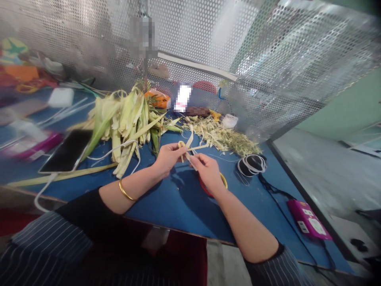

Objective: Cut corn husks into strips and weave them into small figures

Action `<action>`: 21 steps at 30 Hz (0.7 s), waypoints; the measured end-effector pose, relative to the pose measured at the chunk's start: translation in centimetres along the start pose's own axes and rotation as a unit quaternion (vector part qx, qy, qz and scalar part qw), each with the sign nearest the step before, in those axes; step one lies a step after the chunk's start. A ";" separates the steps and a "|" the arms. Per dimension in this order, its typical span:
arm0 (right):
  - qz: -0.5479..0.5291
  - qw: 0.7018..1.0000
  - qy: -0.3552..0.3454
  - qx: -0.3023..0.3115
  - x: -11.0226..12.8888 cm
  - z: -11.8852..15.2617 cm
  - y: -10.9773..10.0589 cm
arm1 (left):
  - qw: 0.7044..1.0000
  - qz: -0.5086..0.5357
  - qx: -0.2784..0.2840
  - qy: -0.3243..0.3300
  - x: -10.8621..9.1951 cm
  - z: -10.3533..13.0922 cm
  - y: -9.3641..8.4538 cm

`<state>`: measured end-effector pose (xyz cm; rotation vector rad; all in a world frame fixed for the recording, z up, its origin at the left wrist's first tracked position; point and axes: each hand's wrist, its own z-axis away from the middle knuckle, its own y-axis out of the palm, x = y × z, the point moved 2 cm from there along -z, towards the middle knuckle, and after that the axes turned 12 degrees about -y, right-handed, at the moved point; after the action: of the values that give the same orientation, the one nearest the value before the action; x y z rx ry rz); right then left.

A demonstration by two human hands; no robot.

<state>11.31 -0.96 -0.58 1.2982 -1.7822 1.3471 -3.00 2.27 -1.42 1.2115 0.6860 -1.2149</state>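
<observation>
My left hand (169, 159) pinches a small pale looped piece of corn husk (181, 146) between thumb and fingers, and narrow strips stick out from it. Close beside it, my right hand (209, 171) has its fingertips closed on the lower end of a pale husk strip (189, 156). Both hands hover above the blue table (166, 198), nearly touching each other. Under my right hand lies a red and yellow ring (224, 180), partly covered by the hand. A heap of long corn husks (123, 119) lies to the left of my hands.
Husk scraps (220, 133) are piled at the back right. A black spool with white cord (252, 165) and a purple socket block (309, 220) stand on the right. On the left lies a phone (67, 151) with a cable. A perforated metal screen (193, 39) borders the back.
</observation>
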 end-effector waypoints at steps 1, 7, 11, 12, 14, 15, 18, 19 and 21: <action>-0.062 0.997 0.030 -0.033 -0.3 -0.1 -0.1 | 1.000 -0.003 0.006 0.002 -0.2 0.1 0.0; -0.219 0.954 0.028 -0.205 -1.0 -0.8 -1.0 | 0.998 -0.044 0.038 -0.030 -0.4 0.7 0.6; -0.061 0.976 -0.104 -0.179 0.8 -0.3 -1.4 | 0.998 -0.061 0.028 -0.018 -0.1 0.4 0.5; -0.035 0.980 -0.121 -0.155 1.1 -0.2 -1.4 | 0.998 -0.063 0.027 -0.014 0.0 0.4 0.5; -0.020 0.987 -0.112 -0.114 1.5 0.0 -1.2 | 0.997 -0.077 0.028 -0.001 0.1 0.3 0.4; -0.026 0.991 -0.089 -0.101 1.5 0.0 -1.1 | 0.995 -0.091 0.029 0.009 0.1 0.4 0.4; -0.042 0.995 -0.015 -0.084 0.9 -0.1 -1.1 | 0.988 -0.140 0.030 0.050 0.0 0.5 0.4; -0.042 0.996 0.000 -0.076 0.7 -0.2 -1.2 | 0.986 -0.151 0.027 0.061 0.0 0.5 0.4; -0.040 0.997 0.010 -0.059 0.5 -0.3 -1.3 | 0.983 -0.168 0.018 0.075 -0.1 0.5 0.4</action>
<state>12.26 -0.88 0.45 1.2743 -1.7508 1.1885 -2.75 1.74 -1.08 1.2608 1.0155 -1.4266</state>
